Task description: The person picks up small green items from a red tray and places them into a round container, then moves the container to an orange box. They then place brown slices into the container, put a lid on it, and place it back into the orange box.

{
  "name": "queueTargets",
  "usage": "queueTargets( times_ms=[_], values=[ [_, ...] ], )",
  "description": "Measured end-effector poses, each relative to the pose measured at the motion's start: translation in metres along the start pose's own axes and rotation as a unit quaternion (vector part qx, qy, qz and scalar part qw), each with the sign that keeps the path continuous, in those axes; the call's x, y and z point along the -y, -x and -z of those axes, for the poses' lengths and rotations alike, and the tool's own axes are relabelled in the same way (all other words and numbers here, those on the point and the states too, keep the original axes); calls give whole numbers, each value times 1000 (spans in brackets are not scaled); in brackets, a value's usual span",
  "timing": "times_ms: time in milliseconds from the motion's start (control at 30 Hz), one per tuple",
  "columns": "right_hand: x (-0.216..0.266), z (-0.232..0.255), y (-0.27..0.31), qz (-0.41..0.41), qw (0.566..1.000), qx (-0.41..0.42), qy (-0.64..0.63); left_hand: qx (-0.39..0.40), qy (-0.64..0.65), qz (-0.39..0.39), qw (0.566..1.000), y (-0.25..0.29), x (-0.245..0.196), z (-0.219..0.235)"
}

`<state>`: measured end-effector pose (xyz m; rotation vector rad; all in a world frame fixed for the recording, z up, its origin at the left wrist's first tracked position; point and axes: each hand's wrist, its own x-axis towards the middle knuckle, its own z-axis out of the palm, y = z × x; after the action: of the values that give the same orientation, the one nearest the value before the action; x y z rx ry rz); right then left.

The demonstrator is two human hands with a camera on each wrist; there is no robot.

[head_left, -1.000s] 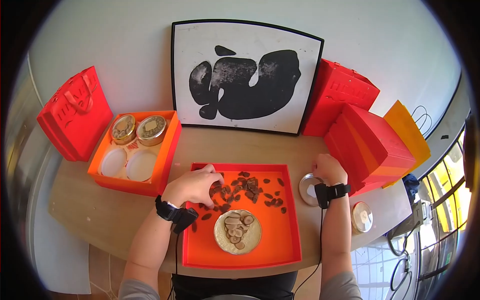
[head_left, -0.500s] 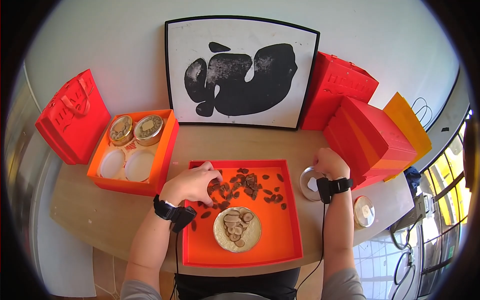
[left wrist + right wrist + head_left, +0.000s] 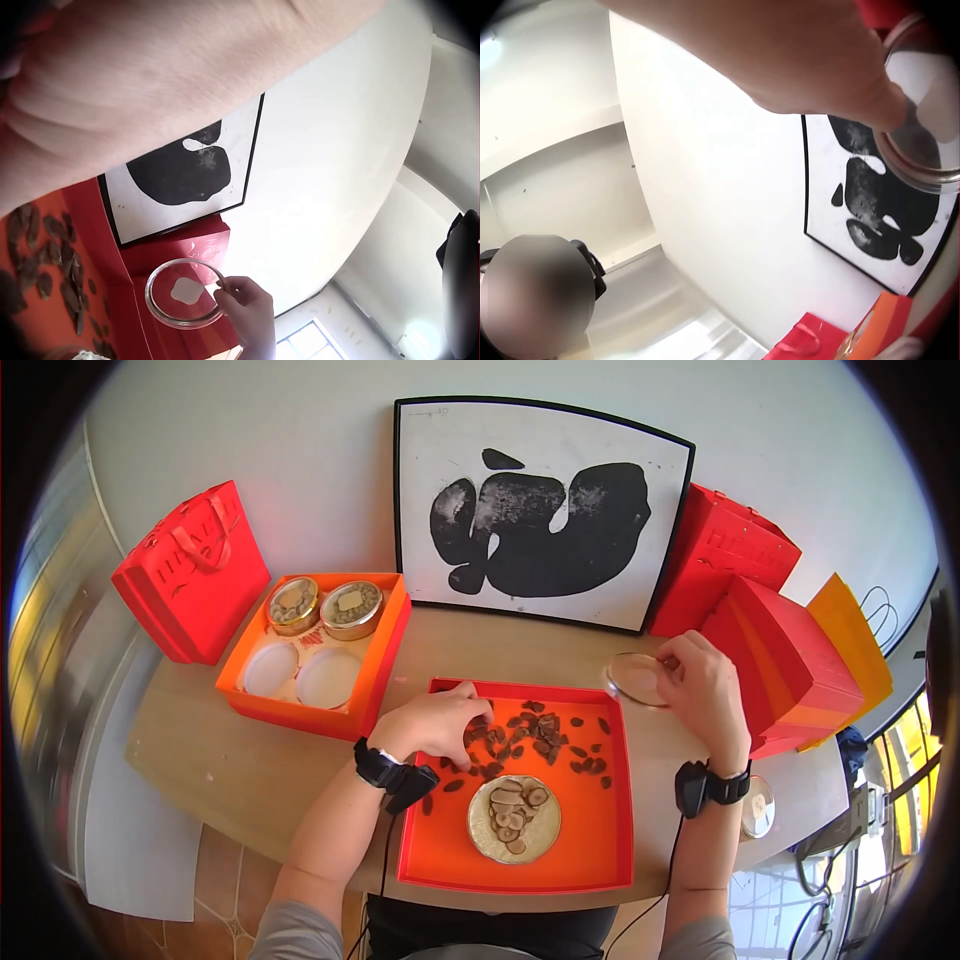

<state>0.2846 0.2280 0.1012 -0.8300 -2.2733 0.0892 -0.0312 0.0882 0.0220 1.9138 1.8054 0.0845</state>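
My right hand (image 3: 708, 690) pinches a clear round lid (image 3: 636, 682) at its edge, raised over the table right of the red tray (image 3: 590, 845). In the left wrist view a pale patch shows in the middle of the lid. My left hand (image 3: 435, 722) reaches over the tray's left wall, thumb and fingers spread apart beside scattered dark brown dried pieces (image 3: 546, 736). Its fingertips are partly out of sight among these pieces. Nearer the body, a round cream-coloured dish (image 3: 482, 834) in the tray bears pale slices (image 3: 512, 812) with brown rims.
An orange box (image 3: 390, 650) with two filled jars (image 3: 352, 610) and two round white recesses stands at the left, by a red bag (image 3: 195, 575). Behind leans a framed picture (image 3: 545, 510). Red boxes (image 3: 790, 660) crowd the right; another round lid (image 3: 758, 808) lies near the right edge.
My right hand has lifted the clear lid off the table and tilted it. My left hand stays by the dark pieces. The head view has swung, shifting the scene to the right.
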Motion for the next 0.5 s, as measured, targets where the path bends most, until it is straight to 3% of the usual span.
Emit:
queueTargets(
  times_ms=[33, 167, 267, 500],
  values=[
    [12, -5, 1, 1, 1000, 0, 0, 2, 2, -3, 1000, -1, 0, 0],
    [60, -21, 13, 166, 983, 69, -31, 3, 4, -4, 1000, -1, 2, -1],
    [90, -33, 29, 238, 963, 129, 13, -13, 18, -22, 1000, -1, 5, -4],
    [132, -28, 53, 311, 929, 178, 93, -20, 45, -43, 998, -11, 20, -12]
  ],
)
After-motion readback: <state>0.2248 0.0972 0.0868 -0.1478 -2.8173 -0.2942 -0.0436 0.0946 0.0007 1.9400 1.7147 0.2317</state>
